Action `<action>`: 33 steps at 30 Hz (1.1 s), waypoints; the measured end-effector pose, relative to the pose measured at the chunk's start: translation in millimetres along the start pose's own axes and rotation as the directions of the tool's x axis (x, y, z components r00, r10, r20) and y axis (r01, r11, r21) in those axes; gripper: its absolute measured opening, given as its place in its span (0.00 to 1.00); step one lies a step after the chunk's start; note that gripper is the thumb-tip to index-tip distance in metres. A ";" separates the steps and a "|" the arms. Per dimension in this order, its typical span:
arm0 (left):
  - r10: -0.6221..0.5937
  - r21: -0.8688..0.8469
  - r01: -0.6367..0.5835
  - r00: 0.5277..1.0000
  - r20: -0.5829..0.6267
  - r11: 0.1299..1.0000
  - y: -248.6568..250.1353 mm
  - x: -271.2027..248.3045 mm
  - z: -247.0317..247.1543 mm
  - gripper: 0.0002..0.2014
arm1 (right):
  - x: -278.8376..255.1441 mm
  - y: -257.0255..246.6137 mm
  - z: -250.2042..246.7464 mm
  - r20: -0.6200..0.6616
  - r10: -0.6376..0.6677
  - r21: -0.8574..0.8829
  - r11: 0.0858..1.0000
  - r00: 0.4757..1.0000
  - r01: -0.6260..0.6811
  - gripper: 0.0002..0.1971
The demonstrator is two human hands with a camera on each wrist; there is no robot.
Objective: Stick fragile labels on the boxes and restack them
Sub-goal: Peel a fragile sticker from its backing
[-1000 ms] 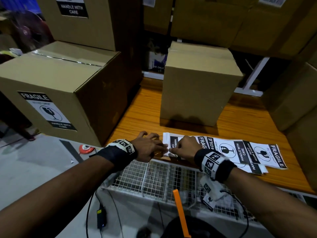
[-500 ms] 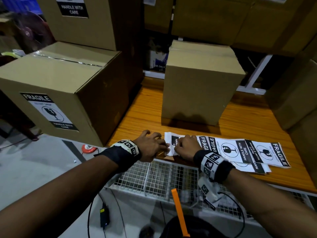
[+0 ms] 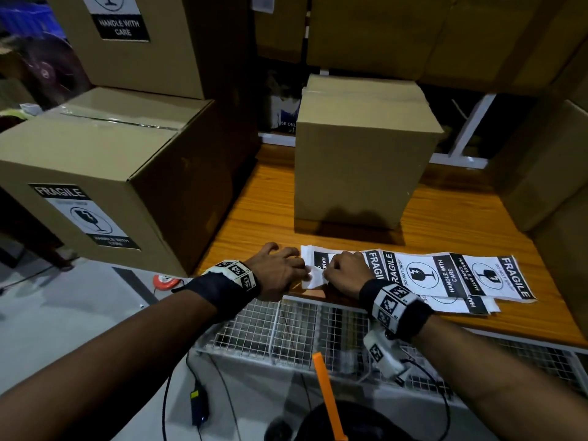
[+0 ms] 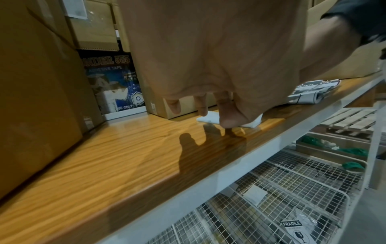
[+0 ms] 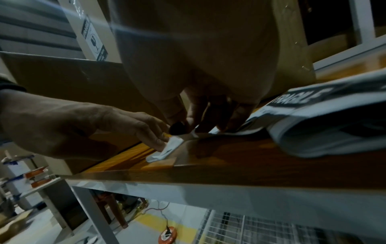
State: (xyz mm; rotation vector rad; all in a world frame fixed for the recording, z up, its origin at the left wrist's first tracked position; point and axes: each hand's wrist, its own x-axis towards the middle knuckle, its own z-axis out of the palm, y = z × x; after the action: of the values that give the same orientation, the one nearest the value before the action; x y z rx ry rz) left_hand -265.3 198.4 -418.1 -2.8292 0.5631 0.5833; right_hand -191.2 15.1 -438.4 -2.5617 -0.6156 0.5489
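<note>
Left hand (image 3: 280, 272) fingers (image 5: 155, 140) pinch lifted white corner of label (image 3: 313, 276) at near bench (image 3: 270, 211) edge. Right hand (image 3: 345, 272) fingers (image 5: 234, 120) curled, pressing same label down just beside. More labels (image 3: 445, 275) fan out right of right-hand fingers. Unlabelled box (image 3: 359, 160) stands beyond fingers; labelled box (image 3: 95, 186) well left.

My left hand (image 3: 280, 271) and right hand (image 3: 345, 272) sit knuckles up, almost touching, at the near left corner of the label sheet (image 3: 423, 275). Both forearms reach forward toward it. My left fingertips (image 5: 158, 142) pinch that lifted corner; my right fingers (image 5: 211, 118) curl down onto the sheet beside them.
</note>
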 end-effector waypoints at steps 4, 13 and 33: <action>0.034 0.017 -0.034 0.998 -0.048 0.999 -1.4 3.2 -0.7 0.29 | -2.0 16.6 -5.3 0.047 -0.122 0.002 0.993 0.991 0.122 0.17; 0.086 -0.121 -0.087 0.996 -0.014 0.989 -5.4 5.6 -3.1 0.30 | -7.2 5.3 -4.5 -0.052 -0.146 -0.107 0.984 0.988 0.140 0.22; 0.111 -0.109 -0.124 0.986 -0.121 0.986 -27.1 12.0 4.9 0.30 | 29.9 -33.0 -10.5 0.231 0.060 -0.350 0.936 0.971 0.025 0.15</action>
State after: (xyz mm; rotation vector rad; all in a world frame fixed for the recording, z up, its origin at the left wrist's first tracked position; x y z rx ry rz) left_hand -245.8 220.4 -424.3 -2.9701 0.7444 0.4915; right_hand -172.5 53.1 -421.2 -2.8595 -0.8406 0.8273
